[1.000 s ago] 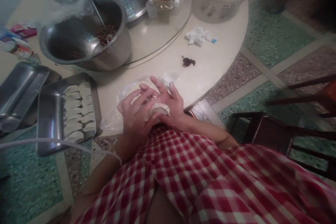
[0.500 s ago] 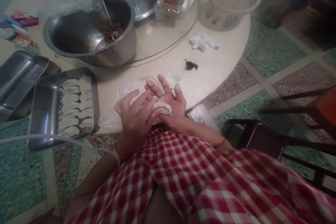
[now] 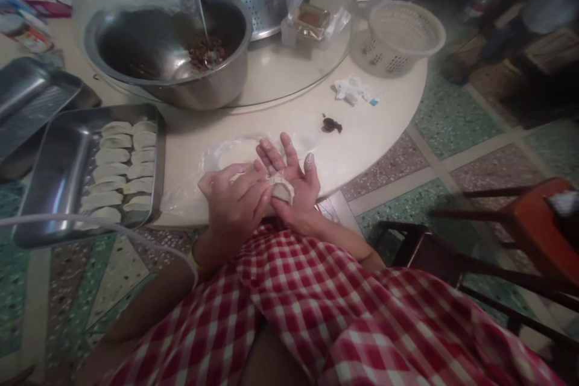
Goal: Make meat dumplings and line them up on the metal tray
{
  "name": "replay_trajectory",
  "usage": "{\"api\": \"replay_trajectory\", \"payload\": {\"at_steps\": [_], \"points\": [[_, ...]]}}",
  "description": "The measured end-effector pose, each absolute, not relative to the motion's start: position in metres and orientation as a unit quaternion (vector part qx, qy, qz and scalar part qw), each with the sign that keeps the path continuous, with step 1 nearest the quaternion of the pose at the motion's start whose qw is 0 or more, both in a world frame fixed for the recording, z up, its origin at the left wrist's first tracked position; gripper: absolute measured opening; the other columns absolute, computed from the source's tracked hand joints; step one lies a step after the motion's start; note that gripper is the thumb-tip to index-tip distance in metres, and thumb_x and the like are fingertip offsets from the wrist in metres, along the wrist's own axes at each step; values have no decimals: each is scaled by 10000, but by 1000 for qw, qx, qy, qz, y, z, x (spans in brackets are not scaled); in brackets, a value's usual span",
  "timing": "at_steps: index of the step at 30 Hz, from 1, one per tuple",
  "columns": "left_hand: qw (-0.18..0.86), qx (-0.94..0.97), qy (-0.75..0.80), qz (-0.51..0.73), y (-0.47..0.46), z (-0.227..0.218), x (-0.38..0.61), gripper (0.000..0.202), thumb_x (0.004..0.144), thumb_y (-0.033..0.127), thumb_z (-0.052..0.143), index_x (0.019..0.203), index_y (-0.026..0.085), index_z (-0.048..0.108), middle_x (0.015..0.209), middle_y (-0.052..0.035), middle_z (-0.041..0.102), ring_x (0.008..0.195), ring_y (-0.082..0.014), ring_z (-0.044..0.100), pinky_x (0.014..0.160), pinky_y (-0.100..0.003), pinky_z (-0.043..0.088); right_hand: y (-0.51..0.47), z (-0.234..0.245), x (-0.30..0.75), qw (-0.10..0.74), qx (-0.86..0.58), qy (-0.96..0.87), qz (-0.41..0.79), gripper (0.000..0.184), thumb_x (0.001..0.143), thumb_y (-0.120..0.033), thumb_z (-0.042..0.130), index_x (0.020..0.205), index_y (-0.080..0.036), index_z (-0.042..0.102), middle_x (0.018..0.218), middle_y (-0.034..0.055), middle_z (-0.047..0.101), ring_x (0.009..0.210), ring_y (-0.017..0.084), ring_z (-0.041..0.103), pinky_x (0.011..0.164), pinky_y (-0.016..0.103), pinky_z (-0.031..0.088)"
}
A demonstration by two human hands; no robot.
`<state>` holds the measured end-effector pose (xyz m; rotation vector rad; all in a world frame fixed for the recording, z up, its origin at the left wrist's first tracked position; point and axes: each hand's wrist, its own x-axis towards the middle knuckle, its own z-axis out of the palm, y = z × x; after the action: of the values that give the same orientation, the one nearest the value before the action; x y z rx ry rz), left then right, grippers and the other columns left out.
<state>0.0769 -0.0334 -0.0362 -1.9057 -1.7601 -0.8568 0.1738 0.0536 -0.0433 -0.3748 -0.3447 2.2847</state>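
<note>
The left grip (image 3: 233, 193) has drawn its fingers closer together since the earlier frame, and I see the dumpling (image 3: 283, 190) tilted differently. Left of the grips sits a tray (image 3: 58, 175) of dumplings in rows, a white cable (image 3: 63, 216) crossing its near side; beyond them, a steel bowl (image 3: 203, 90). Clear plastic (image 3: 181, 198) lies beneath them on the cream worktop (image 3: 380, 108); to their right, terrazzo floor (image 3: 482, 110) and a dark stool (image 3: 420, 247). The right grip (image 3: 296, 187) holds the dumpling against its palm, fingers spread; left fingertips touch it, whether pinching I cannot tell.
</note>
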Motion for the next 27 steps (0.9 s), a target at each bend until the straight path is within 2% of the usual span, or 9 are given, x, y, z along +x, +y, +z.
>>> {"api": "replay_trajectory", "payload": {"at_steps": [5,10,13,19,27], "points": [[188,-676,-641,-310,-33,-35,74,225,871,276,684,1081,215,630,1086,-43,717,1105,-269,581,939,-456,441,56,-45,174,394,-137,-132,899,498,922,-579,304,1251,-299,550,1159,29,699,1207,187,590,1167,458,292],[168,-690,-629,-317,-31,-37,74,98,894,226,645,992,225,644,996,-16,718,1023,-235,612,916,-429,444,56,-45,172,386,-146,-131,901,525,920,-598,292,1256,-288,549,1157,44,698,1236,197,569,1175,481,290],[183,-696,-622,-310,-33,-37,75,102,881,199,650,980,226,642,918,-8,723,976,-239,635,902,-438,456,56,-45,171,387,-147,-127,901,520,928,-585,272,1239,-284,561,1139,43,704,1213,196,587,1176,488,290],[181,-699,-626,-294,-35,-34,71,201,900,285,640,1097,248,636,1014,-24,734,946,-236,650,891,-439,486,57,-46,171,383,-130,-123,906,521,940,-573,250,1229,-280,569,1129,38,712,1153,185,619,1156,461,337],[188,-711,-608,-299,-29,-40,74,105,875,222,651,978,238,637,918,-17,720,905,-238,642,852,-430,448,57,-47,171,373,-139,-110,911,494,936,-557,265,1210,-281,570,1117,36,711,1117,171,627,1111,402,395]]}}
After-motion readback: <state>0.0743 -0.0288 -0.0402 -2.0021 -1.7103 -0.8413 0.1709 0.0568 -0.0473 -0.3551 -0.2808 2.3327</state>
